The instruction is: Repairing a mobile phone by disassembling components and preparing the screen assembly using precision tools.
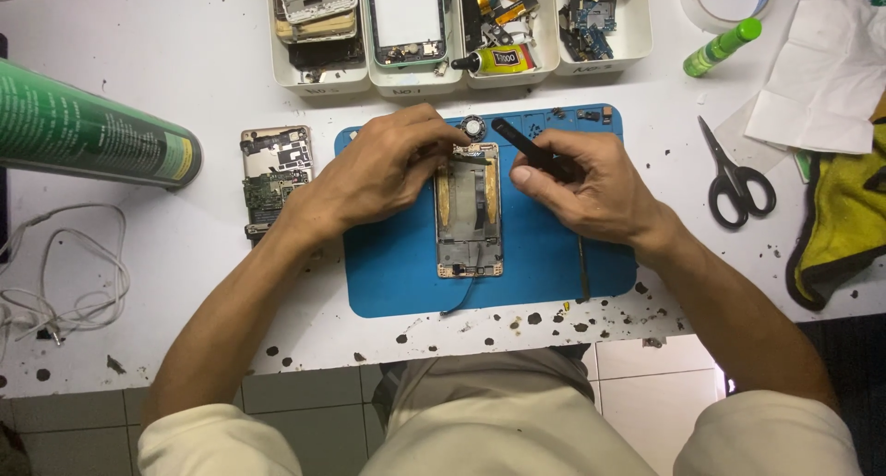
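Pinching the top edge of the opened phone frame (pixel 470 210), which lies on the blue mat (pixel 397 264), our left hand (pixel 383 171) steadies it; our right hand (pixel 591 188) grips black tweezers (pixel 531 148). Risk: a tweezer slip could tear a ribbon cable, and the loose round part (pixel 472 126) could be knocked off the table (pixel 185 282).

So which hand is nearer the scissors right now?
The right hand. It holds a black tool over the blue mat, with the scissors just off the mat on its outer side. The left hand rests on the opened phone, farther away.
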